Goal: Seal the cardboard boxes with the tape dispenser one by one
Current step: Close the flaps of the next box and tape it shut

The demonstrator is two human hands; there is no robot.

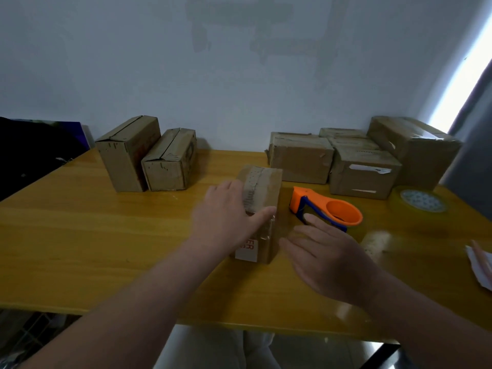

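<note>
Left fingers (226, 189) flat on closed taped box (262, 182), right fingers (316, 222) straight beside tape dispenser (338, 209).

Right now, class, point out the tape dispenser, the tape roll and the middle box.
tape dispenser (346, 210): head view, orange ring.
tape roll (423, 201): head view, top face.
middle box (262, 182): head view, taped top.

place: small packing room
evidence: cardboard boxes (300, 158) lined up on a yellow tabletop (80, 235) against a bare wall (133, 62); tape dispenser (326, 209)
</note>
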